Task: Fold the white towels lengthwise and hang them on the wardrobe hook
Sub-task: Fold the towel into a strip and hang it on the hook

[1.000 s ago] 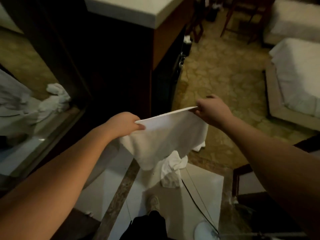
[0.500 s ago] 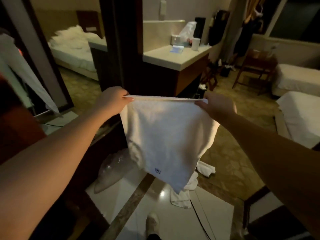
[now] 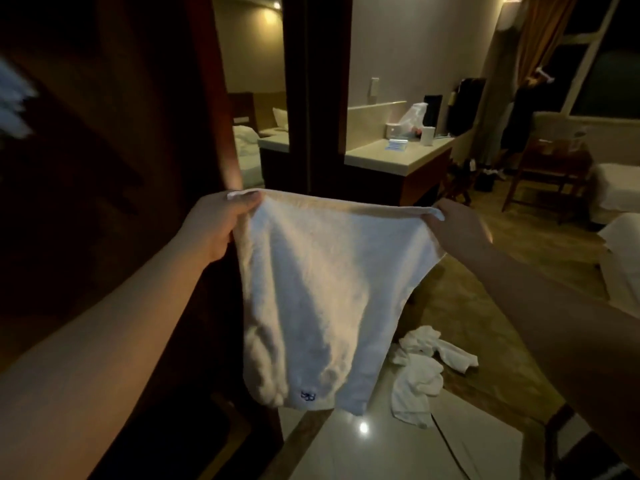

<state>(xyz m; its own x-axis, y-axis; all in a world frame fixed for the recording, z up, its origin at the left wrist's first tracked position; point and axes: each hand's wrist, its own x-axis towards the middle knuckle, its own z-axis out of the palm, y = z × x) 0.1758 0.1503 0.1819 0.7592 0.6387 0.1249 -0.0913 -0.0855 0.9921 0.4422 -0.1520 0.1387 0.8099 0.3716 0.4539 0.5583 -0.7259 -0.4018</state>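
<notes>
- The left hand (image 3: 216, 225) pinches the upper left corner of a white towel (image 3: 322, 296); its grip is closed on the cloth, with the thumb on top of the hem.
- The right hand (image 3: 455, 228) pinches the upper right corner in the same way, so this grip is also closed on the towel.
- The towel hangs in the air between the two hands, in front of the person. Its top hem runs nearly level from left to right, and its long axis points down to the floor. The lower end is narrower and a little bunched.
- A small dark blue embroidered mark (image 3: 308, 396) sits near the lower edge of the towel; it is too small to read.
- On the floor, low and to the right of the hanging cloth, lies a crumpled pile of white towels (image 3: 420, 368), partly on pale shiny tiles (image 3: 388, 448).
- At the left stands a dark wooden wardrobe (image 3: 114, 168).
- Farther back there is a pale worktop (image 3: 391, 157) with a plastic bag (image 3: 414, 117) and small things on it, which I cannot identify.
- At the far right stands a wooden chair (image 3: 543, 171), beside white beds (image 3: 616, 188).
</notes>
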